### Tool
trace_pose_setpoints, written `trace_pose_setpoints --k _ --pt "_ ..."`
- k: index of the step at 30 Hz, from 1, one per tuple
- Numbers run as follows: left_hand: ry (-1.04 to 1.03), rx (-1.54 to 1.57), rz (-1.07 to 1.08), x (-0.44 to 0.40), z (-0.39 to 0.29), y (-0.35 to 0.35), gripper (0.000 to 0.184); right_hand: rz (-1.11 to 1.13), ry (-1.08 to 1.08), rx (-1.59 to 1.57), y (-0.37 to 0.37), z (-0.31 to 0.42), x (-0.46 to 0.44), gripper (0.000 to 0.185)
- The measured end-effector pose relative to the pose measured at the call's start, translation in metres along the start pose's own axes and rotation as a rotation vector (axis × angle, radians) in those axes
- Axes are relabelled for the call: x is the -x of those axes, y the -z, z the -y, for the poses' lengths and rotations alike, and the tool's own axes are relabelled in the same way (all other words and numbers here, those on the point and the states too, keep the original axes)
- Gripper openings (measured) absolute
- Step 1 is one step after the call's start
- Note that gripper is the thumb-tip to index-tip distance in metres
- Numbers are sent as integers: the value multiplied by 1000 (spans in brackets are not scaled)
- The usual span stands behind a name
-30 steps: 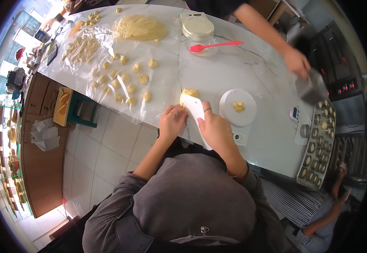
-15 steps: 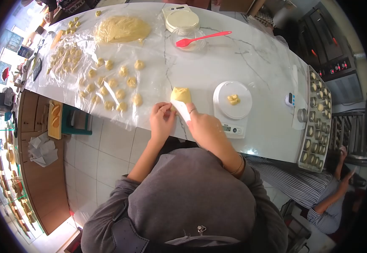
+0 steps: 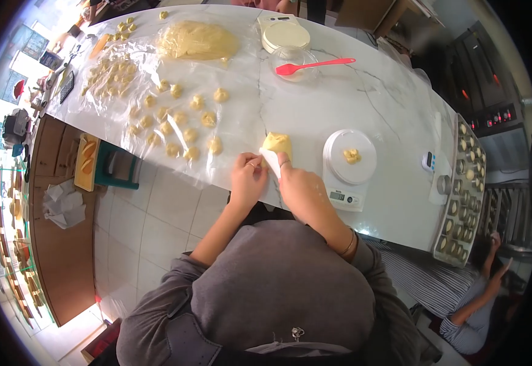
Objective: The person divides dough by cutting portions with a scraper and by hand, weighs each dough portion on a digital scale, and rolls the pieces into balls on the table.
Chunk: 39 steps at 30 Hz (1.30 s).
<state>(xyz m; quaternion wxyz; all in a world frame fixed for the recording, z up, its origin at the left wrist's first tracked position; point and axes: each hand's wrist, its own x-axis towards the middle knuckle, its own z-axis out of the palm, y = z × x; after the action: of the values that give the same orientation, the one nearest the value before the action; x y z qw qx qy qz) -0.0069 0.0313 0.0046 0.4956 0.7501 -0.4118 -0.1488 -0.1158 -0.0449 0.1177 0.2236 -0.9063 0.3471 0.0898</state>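
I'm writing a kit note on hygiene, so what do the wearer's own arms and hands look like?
Both arms have dark grey sleeves ending around the forearm, with bare forearms below. The left hand is ungloved, with a ring on a finger. The right hand is ungloved too; it also wears a ring, and a thin bracelet circles that forearm near the sleeve.

No word or number is readable.
The near scale (image 3: 334, 182) has a digit display (image 3: 337, 196), too small to make out; the far scale (image 3: 285, 36), timer (image 3: 428, 161) and oven panel (image 3: 496, 118) bear only blurred marks.
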Motion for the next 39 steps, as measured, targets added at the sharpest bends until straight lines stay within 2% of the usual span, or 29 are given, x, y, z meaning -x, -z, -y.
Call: trace_pose_setpoints --k 5,8,14,17,21,22,23,24,27,30,33,36,39 --pt "-114 -60 18 0 10 -2 12 -80 -100 -82 3 -5 -16 47" --pt "-37 -13 1 -2 8 -3 13 -152 -89 -121 -5 -15 -25 47" --pt "-173 -151 -47 3 16 -10 12 -85 -43 -91 -13 -7 7 44" --pt "139 -10 -25 7 -2 -4 11 -131 31 -157 -11 -17 36 43" --pt "79 260 -197 7 -22 -3 18 -187 3 -361 25 -48 79 46" --pt "93 370 -194 7 -29 -5 20 -262 -38 -452 31 -63 91 53" --pt "108 480 -191 8 -36 -7 22 -511 88 -543 36 -79 102 51" --pt "122 589 -187 9 -40 -10 24 -590 61 -623 46 -97 112 53" --pt "141 539 -19 5 -45 -21 30 -918 -169 -673 73 -131 147 49" --pt "214 446 124 2 -69 -37 28 -1048 -314 -615 78 -165 176 53" --pt "-165 354 114 -11 -80 -74 23 -1051 -383 -677 75 -180 191 57" --pt "-335 241 150 -28 -103 -102 17 -1015 -420 -650 66 -187 195 55" --pt "-357 146 235 -38 -108 -123 16 -958 -379 -630 62 -194 197 53"
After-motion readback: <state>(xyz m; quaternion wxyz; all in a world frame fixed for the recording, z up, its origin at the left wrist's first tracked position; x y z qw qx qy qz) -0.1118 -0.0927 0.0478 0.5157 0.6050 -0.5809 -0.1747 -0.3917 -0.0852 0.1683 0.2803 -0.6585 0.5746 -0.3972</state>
